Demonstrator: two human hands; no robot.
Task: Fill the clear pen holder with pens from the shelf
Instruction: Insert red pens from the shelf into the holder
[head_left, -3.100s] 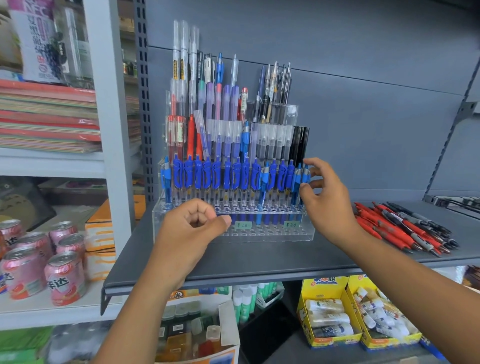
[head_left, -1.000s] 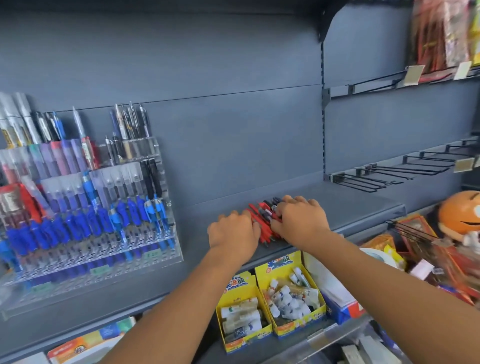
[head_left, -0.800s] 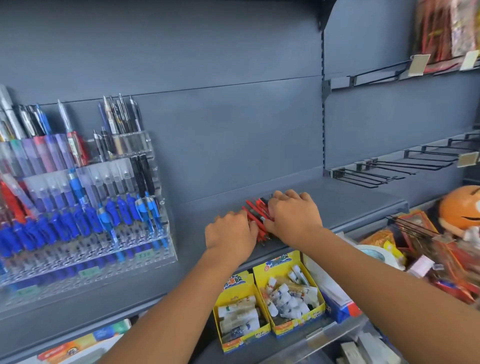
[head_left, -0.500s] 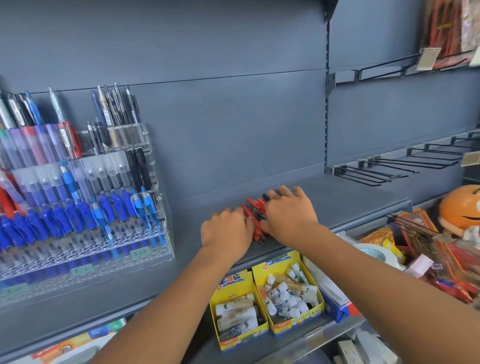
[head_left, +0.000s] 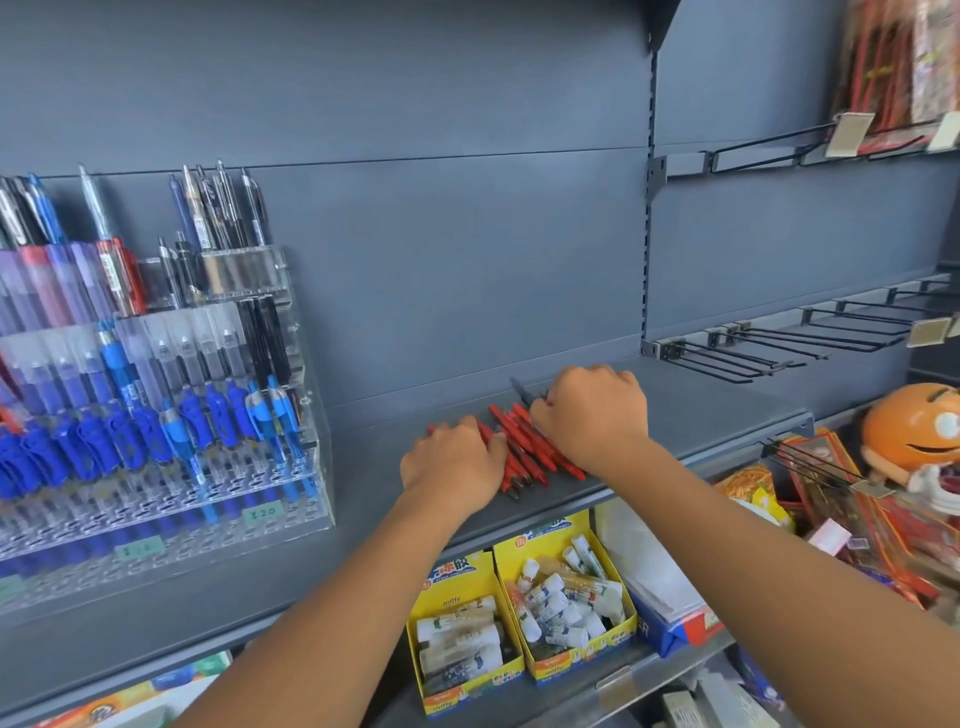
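Observation:
A pile of red pens (head_left: 522, 453), with a dark pen poking out behind, lies on the grey shelf (head_left: 717, 410). My left hand (head_left: 453, 467) rests curled on the pile's left side. My right hand (head_left: 592, 415) is curled over the pile's right side, fingers wrapped around several pens. The clear tiered pen holder (head_left: 291, 519) stands at the left of the shelf, packed with blue, purple, red and black pens. The fingertips of both hands are hidden.
Black wire hooks (head_left: 753, 353) jut out from the back wall to the right. Below the shelf sit two yellow boxes of glue sticks (head_left: 519, 623). An orange round toy (head_left: 914, 431) and packaged goods crowd the lower right.
Both hands have drawn the red pens together on the shelf, the left closing in on the pile's left side. The view has drifted slightly right and nearer.

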